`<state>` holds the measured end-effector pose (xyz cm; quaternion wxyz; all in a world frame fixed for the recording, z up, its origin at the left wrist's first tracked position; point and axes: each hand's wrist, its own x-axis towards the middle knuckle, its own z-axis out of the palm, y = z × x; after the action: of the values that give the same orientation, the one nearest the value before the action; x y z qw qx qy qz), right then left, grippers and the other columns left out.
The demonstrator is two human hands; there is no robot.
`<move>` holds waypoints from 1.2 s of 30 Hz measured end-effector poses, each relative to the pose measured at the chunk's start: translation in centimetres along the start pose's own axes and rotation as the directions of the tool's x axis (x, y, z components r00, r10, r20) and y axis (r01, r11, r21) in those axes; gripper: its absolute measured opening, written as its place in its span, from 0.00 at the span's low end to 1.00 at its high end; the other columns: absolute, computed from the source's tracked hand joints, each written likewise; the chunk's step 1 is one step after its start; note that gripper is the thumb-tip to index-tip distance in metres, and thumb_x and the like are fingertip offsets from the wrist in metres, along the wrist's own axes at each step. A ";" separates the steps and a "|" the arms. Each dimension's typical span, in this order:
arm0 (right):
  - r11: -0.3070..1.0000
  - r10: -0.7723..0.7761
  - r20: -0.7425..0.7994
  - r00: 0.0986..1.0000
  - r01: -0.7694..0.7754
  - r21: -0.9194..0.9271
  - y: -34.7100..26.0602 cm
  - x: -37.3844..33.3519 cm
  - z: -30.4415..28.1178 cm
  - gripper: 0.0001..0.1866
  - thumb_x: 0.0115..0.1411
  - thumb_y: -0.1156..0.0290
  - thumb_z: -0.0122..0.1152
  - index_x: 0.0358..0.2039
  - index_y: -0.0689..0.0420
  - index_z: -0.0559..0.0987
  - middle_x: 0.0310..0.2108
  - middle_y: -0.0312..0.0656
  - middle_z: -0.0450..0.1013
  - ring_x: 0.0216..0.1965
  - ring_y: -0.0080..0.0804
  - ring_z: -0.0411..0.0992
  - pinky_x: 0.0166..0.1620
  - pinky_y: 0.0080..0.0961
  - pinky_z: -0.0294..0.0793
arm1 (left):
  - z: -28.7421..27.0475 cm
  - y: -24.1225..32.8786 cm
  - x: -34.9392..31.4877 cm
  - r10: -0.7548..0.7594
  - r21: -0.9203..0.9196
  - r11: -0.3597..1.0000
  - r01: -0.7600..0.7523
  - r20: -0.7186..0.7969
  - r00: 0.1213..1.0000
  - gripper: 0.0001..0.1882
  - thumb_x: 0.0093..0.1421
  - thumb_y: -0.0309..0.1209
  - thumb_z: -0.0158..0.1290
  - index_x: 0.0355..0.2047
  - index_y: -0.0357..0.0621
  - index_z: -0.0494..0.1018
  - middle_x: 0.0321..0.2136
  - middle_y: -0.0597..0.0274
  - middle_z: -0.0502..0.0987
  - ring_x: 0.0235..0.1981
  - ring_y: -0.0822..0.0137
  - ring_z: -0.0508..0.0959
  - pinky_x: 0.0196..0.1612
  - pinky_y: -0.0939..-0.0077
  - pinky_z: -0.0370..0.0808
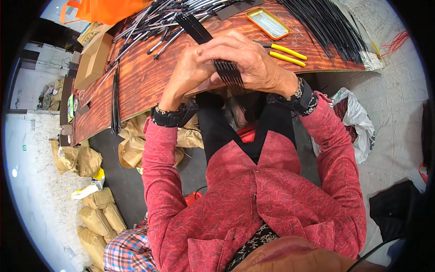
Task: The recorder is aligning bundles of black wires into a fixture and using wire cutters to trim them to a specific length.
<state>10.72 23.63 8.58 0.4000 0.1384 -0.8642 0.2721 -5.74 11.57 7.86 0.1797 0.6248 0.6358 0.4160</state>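
Both my hands are closed around a flat row of thin black rods (229,72) over the table's near edge. The row runs slantwise, its wider black ends past my fingers toward the far left, its thin ends hanging down above my lap. My left hand (190,68) grips from the left side. Across the rods from the right comes my right hand (253,63), its fingers overlapping the left ones. The fingertips are partly hidden. Beside the right hand lie pliers with yellow handles (287,56), untouched.
A red-brown wood-grain table (145,81) carries a pile of silver-and-black rods (154,27), a yellow tin (267,22) of thin clear pieces and a spread of long black rods (324,29). An open cardboard box (93,59) stands at left. A white plastic bag (358,120) sits on the floor.
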 end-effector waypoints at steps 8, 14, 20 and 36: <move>0.999 -0.049 0.046 0.998 0.049 -0.008 0.5 0.3 0.0 0.25 0.47 0.66 0.72 0.47 0.52 0.78 0.46 0.37 0.74 0.48 0.44 0.69 0.53 0.37 0.70 | -0.1 -0.1 -0.1 -0.017 -0.046 0.999 0.017 -0.002 1.000 0.11 0.48 0.19 0.56 0.35 0.35 0.77 0.22 0.63 0.78 0.27 0.79 0.74 0.30 0.76 0.73; 0.999 -0.035 0.093 0.995 0.036 -0.010 0.5 1.0 -0.7 0.21 0.50 0.61 0.73 0.44 0.53 0.80 0.46 0.39 0.75 0.49 0.40 0.70 0.54 0.35 0.69 | -1.2 0.2 0.1 -0.055 -0.020 0.998 0.056 0.057 0.997 0.12 0.48 0.19 0.55 0.35 0.35 0.76 0.24 0.64 0.78 0.28 0.79 0.73 0.32 0.78 0.72; 0.999 -0.051 0.116 0.992 0.050 0.011 0.4 1.9 -0.8 0.21 0.49 0.61 0.73 0.43 0.53 0.80 0.44 0.38 0.75 0.48 0.39 0.70 0.52 0.35 0.70 | -3.2 0.3 0.6 0.035 -0.126 0.992 0.000 0.275 0.961 0.13 0.49 0.19 0.54 0.38 0.35 0.75 0.27 0.63 0.78 0.32 0.78 0.73 0.37 0.78 0.72; 0.998 0.031 -0.041 0.999 -0.032 -0.044 1.3 2.7 -1.7 0.26 0.49 0.65 0.71 0.49 0.56 0.76 0.44 0.39 0.74 0.48 0.38 0.72 0.53 0.32 0.70 | -0.7 1.1 1.1 0.220 -0.001 0.975 -0.221 -0.073 0.973 0.12 0.54 0.25 0.58 0.40 0.38 0.79 0.34 0.51 0.82 0.35 0.57 0.82 0.39 0.67 0.76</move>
<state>9.46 25.58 11.10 0.4158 0.1103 -0.8640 0.2617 -5.70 12.20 9.44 0.1121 0.6751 0.5668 0.4587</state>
